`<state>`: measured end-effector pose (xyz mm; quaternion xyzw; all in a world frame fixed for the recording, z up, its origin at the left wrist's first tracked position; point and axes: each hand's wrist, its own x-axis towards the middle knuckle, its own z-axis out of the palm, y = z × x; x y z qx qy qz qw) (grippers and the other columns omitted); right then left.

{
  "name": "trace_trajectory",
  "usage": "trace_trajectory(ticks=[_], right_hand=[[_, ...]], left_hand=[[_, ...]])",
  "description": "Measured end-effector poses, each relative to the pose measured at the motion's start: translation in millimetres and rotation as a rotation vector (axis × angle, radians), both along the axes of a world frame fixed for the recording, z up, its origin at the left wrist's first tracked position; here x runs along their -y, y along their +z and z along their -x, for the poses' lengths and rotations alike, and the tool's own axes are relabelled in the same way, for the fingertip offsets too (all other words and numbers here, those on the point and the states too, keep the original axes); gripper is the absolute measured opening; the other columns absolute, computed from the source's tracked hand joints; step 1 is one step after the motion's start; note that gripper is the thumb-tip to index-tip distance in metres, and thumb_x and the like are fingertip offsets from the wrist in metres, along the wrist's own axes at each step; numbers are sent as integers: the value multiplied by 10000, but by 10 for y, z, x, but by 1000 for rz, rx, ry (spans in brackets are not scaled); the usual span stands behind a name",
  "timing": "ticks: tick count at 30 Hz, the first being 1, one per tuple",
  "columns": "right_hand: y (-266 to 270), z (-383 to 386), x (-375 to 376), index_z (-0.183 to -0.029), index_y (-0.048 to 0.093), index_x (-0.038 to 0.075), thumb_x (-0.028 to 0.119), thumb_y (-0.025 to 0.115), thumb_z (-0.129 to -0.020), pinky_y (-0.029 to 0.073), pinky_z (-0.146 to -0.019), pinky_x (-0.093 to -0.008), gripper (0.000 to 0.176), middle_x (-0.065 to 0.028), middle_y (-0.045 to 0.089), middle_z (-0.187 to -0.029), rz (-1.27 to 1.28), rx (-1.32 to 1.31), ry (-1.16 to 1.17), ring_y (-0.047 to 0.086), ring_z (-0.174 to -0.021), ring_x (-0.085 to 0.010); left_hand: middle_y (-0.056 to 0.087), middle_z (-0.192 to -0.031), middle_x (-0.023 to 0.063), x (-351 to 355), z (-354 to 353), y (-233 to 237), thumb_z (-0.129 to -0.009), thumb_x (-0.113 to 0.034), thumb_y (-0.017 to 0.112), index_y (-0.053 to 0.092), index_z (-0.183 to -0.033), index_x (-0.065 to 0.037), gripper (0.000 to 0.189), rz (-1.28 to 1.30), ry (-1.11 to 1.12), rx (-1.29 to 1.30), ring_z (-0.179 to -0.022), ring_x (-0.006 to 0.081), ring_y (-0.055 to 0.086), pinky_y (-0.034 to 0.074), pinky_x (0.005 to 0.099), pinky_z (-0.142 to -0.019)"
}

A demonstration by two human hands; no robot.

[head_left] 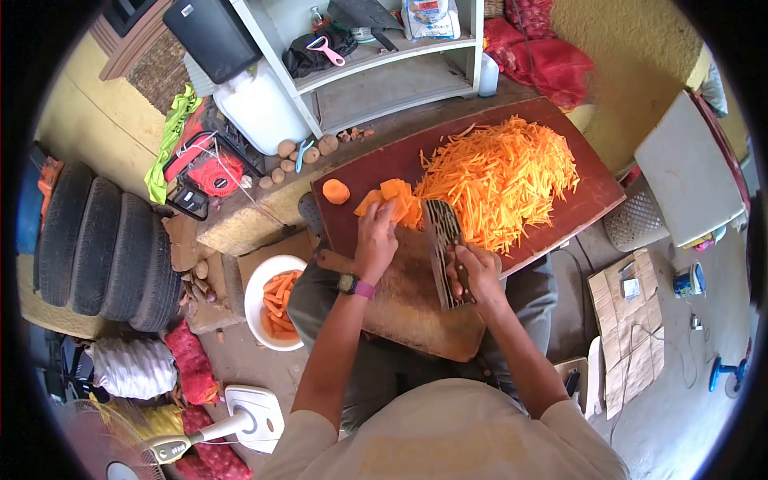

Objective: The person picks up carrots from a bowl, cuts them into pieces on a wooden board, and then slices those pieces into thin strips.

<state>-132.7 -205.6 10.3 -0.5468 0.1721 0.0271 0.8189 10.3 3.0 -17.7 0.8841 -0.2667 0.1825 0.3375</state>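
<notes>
Head camera: at the frame's centre, the right hand (478, 274) clamps a broad metal knife (438, 232) above a worn wooden board (424, 320). The left hand (376, 242) bends at flat carrot slices (392, 192), grip unclear; upper right of centre, thin carrot shreds (500, 180) heap on a red table (594, 182).

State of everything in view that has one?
Left hand: on carrot slices
Right hand: gripping cleaver
Carrot slices: cut, not shredded
Shreds: heaped on table
Bowl: uncovered, holding carrot pieces
Tires: upright, in a row
Fan: running or off, can't tell
</notes>
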Motion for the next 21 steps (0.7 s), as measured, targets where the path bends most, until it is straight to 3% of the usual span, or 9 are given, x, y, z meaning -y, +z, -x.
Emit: trace_trajectory(ticks=[3,6,7,10,13,16,19,21], right_hand=[[-4,163,46,-1192,640,-23,241,549,-1147,405,-421,-282,283,-83,622,-733,71,86,44,521,-453,-132],[-93,270,9,-1183,645,-11,261,558,-1148,378,-443,-266,288,-39,588,-715,33,83,58,506,-460,-114],[-67,287,20,-1198,643,-13,265,559,-1148,379,-446,-266,295,-38,591,-724,34,84,73,507,-464,-113],[-95,293,51,-1240,633,-18,271,566,-1147,385,-452,-261,311,-39,602,-757,38,75,111,517,-476,-114],[-147,268,81,-1274,613,-21,269,570,-1147,399,-455,-261,319,-48,610,-787,18,93,146,529,-490,-122],[-145,266,107,-1298,595,-21,266,570,-1150,418,-456,-263,324,-61,613,-806,-38,109,164,535,-497,-131],[-136,272,95,-1309,584,-21,264,565,-1154,433,-455,-268,325,-70,611,-808,-42,125,165,535,-495,-138],[-148,272,110,-1310,583,-19,261,561,-1155,437,-453,-271,321,-73,611,-806,-28,142,171,537,-494,-140]], left_hand=[[631,-1370,207,-85,26,0,-920,104,694,667,-1410,-8,503,154,38,-3,-1191,449,650,563,518,-993],[679,-1293,198,-161,93,-76,-927,103,691,691,-1371,2,455,234,79,6,-1146,432,678,573,507,-962],[726,-1177,182,-173,127,-47,-927,108,685,720,-1329,6,416,241,80,28,-1096,412,700,574,487,-941],[745,-1090,171,-152,329,-15,-946,92,680,740,-1313,-4,384,457,89,-209,-1013,416,714,568,474,-923],[754,-1024,167,-153,525,45,-978,57,680,747,-1314,-5,348,284,45,-318,-949,402,730,576,446,-884],[767,-1018,114,-224,494,-163,-1054,15,664,739,-1344,18,300,125,-12,29,-806,171,721,594,327,-756],[762,-1004,100,-241,482,-236,-1024,28,685,754,-1319,4,304,291,-15,-135,-850,183,727,600,319,-787],[761,-1042,98,-268,495,-181,-986,50,709,763,-1305,-12,329,405,6,-383,-903,192,733,599,309,-812]])
